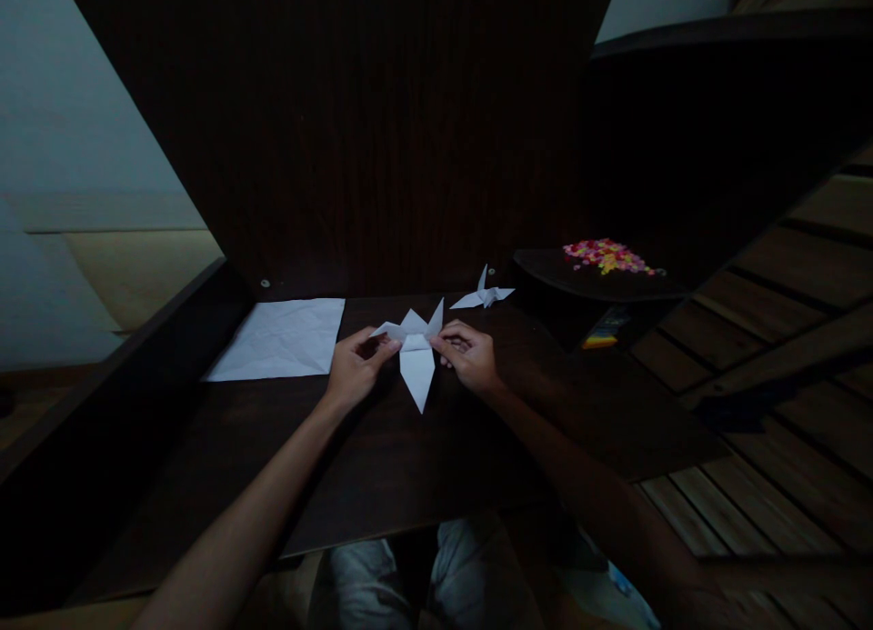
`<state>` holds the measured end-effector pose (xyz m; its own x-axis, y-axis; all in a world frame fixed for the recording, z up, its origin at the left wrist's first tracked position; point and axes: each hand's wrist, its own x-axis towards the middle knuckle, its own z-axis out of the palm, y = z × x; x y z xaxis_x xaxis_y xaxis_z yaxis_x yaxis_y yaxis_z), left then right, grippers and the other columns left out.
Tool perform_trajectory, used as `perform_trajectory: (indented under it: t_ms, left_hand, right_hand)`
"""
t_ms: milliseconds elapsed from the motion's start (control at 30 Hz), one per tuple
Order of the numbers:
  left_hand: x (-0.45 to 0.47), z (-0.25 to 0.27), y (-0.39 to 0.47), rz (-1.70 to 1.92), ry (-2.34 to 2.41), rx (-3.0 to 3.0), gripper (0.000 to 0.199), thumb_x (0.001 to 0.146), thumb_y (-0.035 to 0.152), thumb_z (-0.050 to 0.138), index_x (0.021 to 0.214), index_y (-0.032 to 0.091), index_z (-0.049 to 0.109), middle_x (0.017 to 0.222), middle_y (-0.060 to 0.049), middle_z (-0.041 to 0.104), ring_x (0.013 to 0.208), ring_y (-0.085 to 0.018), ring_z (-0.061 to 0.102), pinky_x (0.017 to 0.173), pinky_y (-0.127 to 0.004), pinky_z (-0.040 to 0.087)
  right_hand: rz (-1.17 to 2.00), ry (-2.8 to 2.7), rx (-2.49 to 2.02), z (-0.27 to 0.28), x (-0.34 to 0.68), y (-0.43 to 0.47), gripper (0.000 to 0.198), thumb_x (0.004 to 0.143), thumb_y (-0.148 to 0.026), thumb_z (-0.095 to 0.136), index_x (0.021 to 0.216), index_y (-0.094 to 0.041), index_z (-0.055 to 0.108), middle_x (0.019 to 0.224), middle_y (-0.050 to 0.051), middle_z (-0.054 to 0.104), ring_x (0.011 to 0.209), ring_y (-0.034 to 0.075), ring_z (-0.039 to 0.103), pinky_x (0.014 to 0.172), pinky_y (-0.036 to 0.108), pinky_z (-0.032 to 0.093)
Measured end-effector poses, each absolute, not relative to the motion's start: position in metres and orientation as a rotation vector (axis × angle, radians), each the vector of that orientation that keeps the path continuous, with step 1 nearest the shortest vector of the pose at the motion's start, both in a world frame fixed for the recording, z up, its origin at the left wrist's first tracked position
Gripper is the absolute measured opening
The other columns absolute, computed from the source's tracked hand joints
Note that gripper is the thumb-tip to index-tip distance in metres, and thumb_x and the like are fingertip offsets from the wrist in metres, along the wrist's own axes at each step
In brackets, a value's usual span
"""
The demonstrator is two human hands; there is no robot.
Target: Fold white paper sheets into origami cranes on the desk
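A white origami crane (pixel 416 362) is held between both hands over the dark desk (pixel 382 485). My left hand (pixel 356 366) pinches its left side with thumb and fingers. On the other side, my right hand (pixel 470 355) grips it the same way, the remaining fingers curled. One pointed flap hangs toward me, and other points rise at the back and sides. Behind my right hand stands a finished-looking paper crane (pixel 484 294) on the desk. To the left of my left hand lies a creased white paper sheet (pixel 283 339).
On a small corner shelf (pixel 546 271) at the right sits a pile of pink, red and yellow bits (pixel 607 255). A small box with a yellow-orange edge (pixel 603 339) is below it. A dark back panel (pixel 355 157) rises behind the desk; a raised side board (pixel 123 366) borders the left.
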<state>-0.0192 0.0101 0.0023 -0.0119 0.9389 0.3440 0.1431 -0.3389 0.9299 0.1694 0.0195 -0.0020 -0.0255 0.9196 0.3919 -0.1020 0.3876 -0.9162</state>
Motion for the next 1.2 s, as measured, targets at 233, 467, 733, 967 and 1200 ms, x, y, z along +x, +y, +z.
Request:
perform_trajectory:
  t_ms: [233, 467, 733, 967, 1200]
  left_hand:
    - [-0.018, 0.002, 0.011, 1.379, 1.099, 1.616, 0.026, 0.07, 0.037, 0.073, 0.085, 0.015, 0.069, 0.081, -0.004, 0.067, 0.077, -0.018, 0.061, 0.074, -0.031, 0.049]
    - [-0.018, -0.002, 0.012, 1.333, 1.091, 1.667, 0.024, 0.072, 0.035, 0.071, 0.085, 0.014, 0.07, 0.084, -0.006, 0.069, 0.078, -0.018, 0.061, 0.075, -0.031, 0.049]
    - [-0.017, -0.001, 0.01, 1.4, 1.131, 1.665, 0.022, 0.069, 0.035, 0.072, 0.075, 0.014, 0.069, 0.08, -0.005, 0.07, 0.075, -0.019, 0.064, 0.074, -0.031, 0.05]
    - [-0.016, 0.001, 0.008, 1.409, 1.153, 1.591, 0.025, 0.067, 0.038, 0.074, 0.076, 0.014, 0.071, 0.082, -0.007, 0.072, 0.077, -0.022, 0.065, 0.074, -0.033, 0.05]
    - [-0.015, 0.002, 0.01, 1.452, 1.092, 1.495, 0.029, 0.064, 0.037, 0.076, 0.08, 0.014, 0.07, 0.078, -0.005, 0.07, 0.074, -0.019, 0.063, 0.07, -0.03, 0.049]
  right_hand:
    - [0.921, -1.338, -0.831, -0.005, 0.17, 0.02, 0.02, 0.067, -0.036, 0.075, 0.064, -0.021, 0.062, 0.068, -0.001, 0.054, 0.048, 0.008, 0.048, 0.042, 0.025, 0.038]
    - [0.824, -1.409, -0.823, -0.009, 0.171, 0.022, 0.018, 0.073, -0.034, 0.07, 0.066, -0.021, 0.06, 0.071, 0.0, 0.054, 0.05, 0.009, 0.049, 0.043, 0.024, 0.039]
    - [0.807, -1.401, -0.782, -0.013, 0.169, 0.025, 0.02, 0.074, -0.035, 0.068, 0.068, -0.018, 0.058, 0.069, -0.001, 0.053, 0.047, 0.007, 0.049, 0.04, 0.021, 0.038]
    - [0.833, -1.39, -0.786, -0.013, 0.17, 0.025, 0.021, 0.074, -0.034, 0.069, 0.068, -0.017, 0.058, 0.067, -0.002, 0.053, 0.046, 0.007, 0.049, 0.04, 0.02, 0.038]
    - [0.859, -1.433, -0.835, -0.01, 0.169, 0.023, 0.025, 0.072, -0.041, 0.069, 0.068, -0.018, 0.06, 0.068, -0.001, 0.053, 0.051, 0.009, 0.049, 0.04, 0.02, 0.041]
